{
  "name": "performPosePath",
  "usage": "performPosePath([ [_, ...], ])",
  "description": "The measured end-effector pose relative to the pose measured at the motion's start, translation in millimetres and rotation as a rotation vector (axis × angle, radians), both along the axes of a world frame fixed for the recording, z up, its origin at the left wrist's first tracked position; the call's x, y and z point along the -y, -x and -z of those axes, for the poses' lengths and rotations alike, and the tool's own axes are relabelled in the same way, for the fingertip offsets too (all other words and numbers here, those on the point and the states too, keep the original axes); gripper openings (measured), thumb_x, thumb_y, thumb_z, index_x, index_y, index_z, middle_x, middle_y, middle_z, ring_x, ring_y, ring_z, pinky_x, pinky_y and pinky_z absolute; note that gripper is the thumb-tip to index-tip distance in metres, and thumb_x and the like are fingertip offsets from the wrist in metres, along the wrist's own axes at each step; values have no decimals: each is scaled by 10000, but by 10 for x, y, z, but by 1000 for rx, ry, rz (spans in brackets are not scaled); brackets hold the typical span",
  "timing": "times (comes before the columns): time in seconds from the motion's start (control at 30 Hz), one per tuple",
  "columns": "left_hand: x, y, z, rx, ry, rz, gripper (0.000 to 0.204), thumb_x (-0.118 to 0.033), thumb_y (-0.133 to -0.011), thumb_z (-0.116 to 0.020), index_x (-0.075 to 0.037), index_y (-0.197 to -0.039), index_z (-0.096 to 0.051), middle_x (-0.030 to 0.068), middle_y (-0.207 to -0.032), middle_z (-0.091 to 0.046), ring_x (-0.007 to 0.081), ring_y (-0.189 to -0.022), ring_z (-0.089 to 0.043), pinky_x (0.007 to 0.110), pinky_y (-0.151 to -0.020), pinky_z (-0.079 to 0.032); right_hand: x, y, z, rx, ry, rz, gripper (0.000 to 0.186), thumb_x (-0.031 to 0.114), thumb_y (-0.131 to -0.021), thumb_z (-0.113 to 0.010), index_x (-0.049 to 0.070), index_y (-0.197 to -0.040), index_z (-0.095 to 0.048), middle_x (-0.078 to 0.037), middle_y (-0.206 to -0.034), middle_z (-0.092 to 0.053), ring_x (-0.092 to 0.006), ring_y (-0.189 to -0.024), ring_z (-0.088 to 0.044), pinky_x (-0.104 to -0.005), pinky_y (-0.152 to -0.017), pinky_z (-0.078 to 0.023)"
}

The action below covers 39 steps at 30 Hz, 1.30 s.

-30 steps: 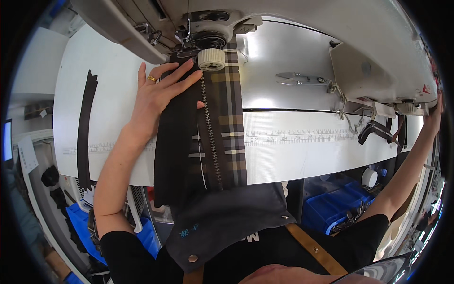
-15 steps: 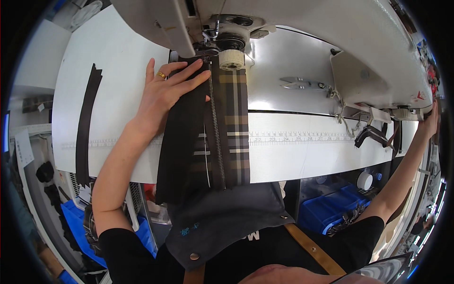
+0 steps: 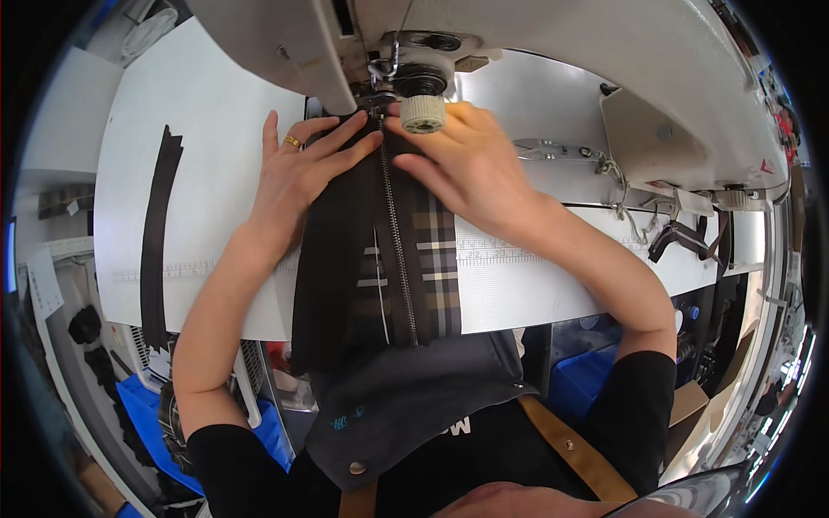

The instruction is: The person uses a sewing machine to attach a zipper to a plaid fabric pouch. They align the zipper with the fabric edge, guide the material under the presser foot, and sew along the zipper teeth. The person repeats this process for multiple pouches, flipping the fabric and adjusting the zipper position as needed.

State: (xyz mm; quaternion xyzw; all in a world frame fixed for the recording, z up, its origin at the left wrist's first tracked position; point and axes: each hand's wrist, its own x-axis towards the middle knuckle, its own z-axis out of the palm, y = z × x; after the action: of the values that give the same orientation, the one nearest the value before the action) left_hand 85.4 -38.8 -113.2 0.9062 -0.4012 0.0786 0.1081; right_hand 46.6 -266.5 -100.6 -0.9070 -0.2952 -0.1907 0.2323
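Under the needle area of a sewing machine [image 3: 321, 53] lies dark and plaid fabric [image 3: 440, 298] with a metal zipper [image 3: 394, 216] running lengthwise toward me. My left hand [image 3: 302, 177] rests on the dark cloth left of the zipper, fingers spread and flat, their tips close to the presser foot. To the right of the zipper, my right hand [image 3: 475, 164] lies over the fabric with fingers stretched forward and thumb apart. Its fingertips are partly hidden behind the machine's pale round knob [image 3: 423, 114].
A dark zipper strip [image 3: 161, 233] lies on the white table [image 3: 224, 95] at left. Thread snips [image 3: 553, 150] rest on the metal plate. A small dark piece with a zipper [image 3: 678, 237] sits at right. Blue bins [image 3: 583, 380] stand below the table edge.
My right hand has come from the machine's far right end onto the fabric beside the zipper. My left hand stays nearly in place on the cloth.
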Motion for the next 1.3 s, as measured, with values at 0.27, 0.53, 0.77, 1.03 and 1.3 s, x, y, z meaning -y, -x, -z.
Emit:
performPosePath([
  [0.27, 10, 35, 16, 56, -30, -30, 469, -196, -789, -595, -292, -1248, -586, -62, -1345, -520, 222, -1167, -491, 615, -1079, -110, -134, -81, 193, 84, 72, 62, 413, 297, -745, -717, 13, -1036, -644, -60, -1159, -613, -210, -993, -542, -336, -844, -423],
  [0.53, -6, 16, 68, 149, -83, -26, 460, -212, -790, -594, -287, -1244, -595, -65, -1330, -533, 214, -1173, -503, 609, -1080, -114, -123, -102, 213, 113, 76, 64, 399, 326, -753, -711, 65, -1045, -636, -46, -1055, -641, -225, -995, -547, -340, -838, -420],
  [0.77, 5, 45, 7, 110, -20, -2, 468, -212, -782, -607, -252, -1249, -593, -52, -1329, -533, 206, -1149, -505, 628, -1066, -106, -138, -104, 198, 92, 59, 61, 419, 293, -730, -730, 12, -1029, -645, -57, -1157, -612, -215, -990, -541, -342, -840, -422],
  [1.03, -25, 38, 27, 87, 34, 29, 469, -197, -792, -607, -239, -1258, -580, -45, -1325, -536, 199, -1154, -504, 632, -1068, -84, -142, -98, 201, 91, 93, 69, 425, 313, -751, -712, 27, -1058, -643, -45, -1181, -599, -209, -1004, -533, -345, -845, -416],
  [1.3, -19, 48, 1, 7, 53, 13, 446, -217, -811, -604, -240, -1256, -578, -28, -1321, -540, 204, -1179, -496, 652, -1064, -96, -126, -95, 182, 65, 112, 56, 399, 318, -803, -677, 45, -1090, -631, -23, -1167, -606, -223, -923, -584, -340, -798, -412],
])
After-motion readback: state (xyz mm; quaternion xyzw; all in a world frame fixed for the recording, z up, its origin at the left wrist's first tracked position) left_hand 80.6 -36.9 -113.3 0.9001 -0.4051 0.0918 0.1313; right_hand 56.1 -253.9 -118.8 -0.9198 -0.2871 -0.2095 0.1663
